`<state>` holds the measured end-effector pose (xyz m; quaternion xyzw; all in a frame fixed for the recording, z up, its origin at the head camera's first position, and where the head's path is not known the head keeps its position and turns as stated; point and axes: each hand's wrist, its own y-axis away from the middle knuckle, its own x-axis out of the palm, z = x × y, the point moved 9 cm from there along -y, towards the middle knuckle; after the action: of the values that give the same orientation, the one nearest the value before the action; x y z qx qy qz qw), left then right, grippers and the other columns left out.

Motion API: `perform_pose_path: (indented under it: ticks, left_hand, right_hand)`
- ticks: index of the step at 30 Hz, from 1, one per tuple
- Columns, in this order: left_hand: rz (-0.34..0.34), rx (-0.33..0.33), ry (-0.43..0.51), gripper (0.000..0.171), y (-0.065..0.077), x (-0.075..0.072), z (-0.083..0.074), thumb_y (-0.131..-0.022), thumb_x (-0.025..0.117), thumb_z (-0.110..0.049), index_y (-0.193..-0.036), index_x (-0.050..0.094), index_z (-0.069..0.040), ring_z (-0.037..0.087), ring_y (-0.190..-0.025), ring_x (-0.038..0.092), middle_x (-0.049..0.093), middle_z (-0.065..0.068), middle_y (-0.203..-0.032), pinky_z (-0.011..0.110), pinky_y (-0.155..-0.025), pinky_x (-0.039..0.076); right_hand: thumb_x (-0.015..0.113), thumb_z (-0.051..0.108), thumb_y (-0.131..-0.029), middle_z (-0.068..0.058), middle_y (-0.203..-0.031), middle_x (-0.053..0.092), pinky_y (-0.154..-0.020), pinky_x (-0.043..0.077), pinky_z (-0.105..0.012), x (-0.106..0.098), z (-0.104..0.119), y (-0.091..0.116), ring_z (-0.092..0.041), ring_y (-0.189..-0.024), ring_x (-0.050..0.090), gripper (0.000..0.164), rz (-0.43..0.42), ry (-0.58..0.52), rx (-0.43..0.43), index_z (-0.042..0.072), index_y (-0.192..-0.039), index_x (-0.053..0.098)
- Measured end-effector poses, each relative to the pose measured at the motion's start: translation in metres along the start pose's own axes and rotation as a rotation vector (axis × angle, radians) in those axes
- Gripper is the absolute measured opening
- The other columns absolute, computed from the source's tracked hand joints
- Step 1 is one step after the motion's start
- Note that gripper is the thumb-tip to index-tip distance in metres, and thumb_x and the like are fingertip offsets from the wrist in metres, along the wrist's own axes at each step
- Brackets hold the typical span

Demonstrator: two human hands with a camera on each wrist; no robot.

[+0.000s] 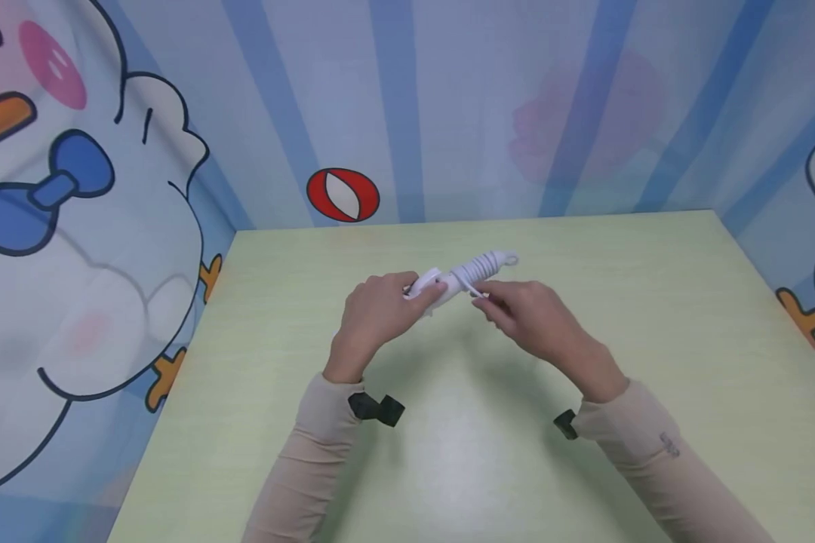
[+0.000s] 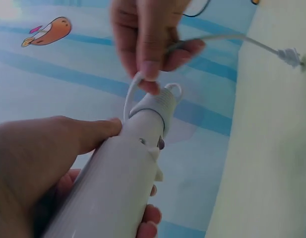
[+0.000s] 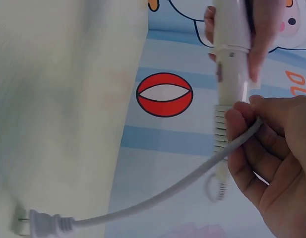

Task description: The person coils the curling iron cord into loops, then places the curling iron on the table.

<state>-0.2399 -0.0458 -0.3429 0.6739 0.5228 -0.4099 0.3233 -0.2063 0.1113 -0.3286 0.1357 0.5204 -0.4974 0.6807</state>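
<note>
A white tube-shaped corded appliance (image 1: 452,286) is held up over the table, tilted with its cord end up to the right. My left hand (image 1: 380,308) grips its body (image 2: 110,181), with the thumb along one side and fingers curled round the other. Coils of the white cord (image 1: 478,268) wrap the narrow end, beyond which a small loop sticks out. Beside the coils, my right hand (image 1: 535,315) pinches the loose stretch of cord (image 3: 177,186) between thumb and fingers. That stretch hangs down to a two-pin plug (image 3: 46,225), close by the tabletop in the right wrist view.
The pale yellow-green table (image 1: 462,467) extends below both hands. Blue-striped panels with cartoon figures rise behind it and at both sides; a red and white ball (image 1: 342,194) is printed on the back one. Dark wrist straps (image 1: 376,409) show at the sleeves.
</note>
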Motion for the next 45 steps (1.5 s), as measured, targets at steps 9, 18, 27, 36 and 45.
perform_pose_path:
  ticks: [9, 18, 27, 36, 45]
  left_hand:
    - [0.078, 0.030, 0.208, 0.047, 0.002, -0.009, -0.001, -0.084, 0.048, -0.063, -0.101, 0.061, -0.021, 0.016, -0.066, 0.058, 0.060, -0.002, -0.080, 0.030, -0.054, 0.047]
    - [0.259, 0.120, 0.437, 0.044, 0.015, -0.007, -0.016, -0.083, 0.050, -0.063, -0.099, 0.062, -0.024, 0.021, -0.071, 0.059, 0.060, 0.002, -0.085, 0.035, -0.059, 0.049]
    - [0.423, 0.293, 0.409, 0.030, 0.030, 0.003, -0.036, -0.085, 0.055, -0.054, -0.087, 0.062, -0.025, 0.019, -0.069, 0.059, 0.061, 0.000, -0.080, 0.034, -0.057, 0.050]
    - [0.437, 0.445, 0.186, 0.030, 0.047, 0.004, -0.053, -0.085, 0.054, -0.055, -0.078, 0.058, -0.026, 0.008, -0.060, 0.053, 0.058, -0.010, -0.068, 0.026, -0.056, 0.043]
    - [0.391, 0.392, -0.079, 0.036, 0.051, 0.012, -0.054, -0.082, 0.053, -0.062, -0.073, 0.057, -0.027, 0.007, -0.052, 0.047, 0.054, -0.011, -0.060, 0.026, -0.051, 0.037]
  right_hand:
    - [0.059, 0.017, -0.090, 0.002, -0.092, 0.070, -0.060, 0.046, -0.026, 0.009, -0.007, 0.005, -0.005, -0.071, 0.060, 0.016, -0.052, -0.209, -0.058, 0.011, -0.102, 0.068]
    - [0.067, 0.011, -0.084, 0.000, -0.099, 0.069, -0.074, 0.049, -0.032, 0.009, -0.021, 0.005, -0.010, -0.091, 0.063, 0.018, -0.124, -0.252, -0.095, 0.010, -0.102, 0.069]
    - [0.065, -0.013, -0.075, -0.012, -0.103, 0.067, -0.077, 0.051, -0.035, -0.004, 0.003, 0.009, -0.025, -0.092, 0.065, 0.037, -0.070, -0.238, -0.264, 0.002, -0.109, 0.064]
    - [0.063, 0.012, -0.087, 0.001, -0.106, 0.067, -0.076, 0.049, -0.030, -0.010, -0.007, 0.001, -0.011, -0.094, 0.063, 0.025, 0.035, -0.149, -0.263, 0.013, -0.112, 0.066]
    - [0.071, 0.015, -0.079, 0.003, -0.095, 0.069, -0.074, 0.050, -0.036, -0.027, 0.003, -0.001, -0.013, -0.087, 0.064, 0.019, -0.087, 0.115, -0.367, 0.015, -0.099, 0.071]
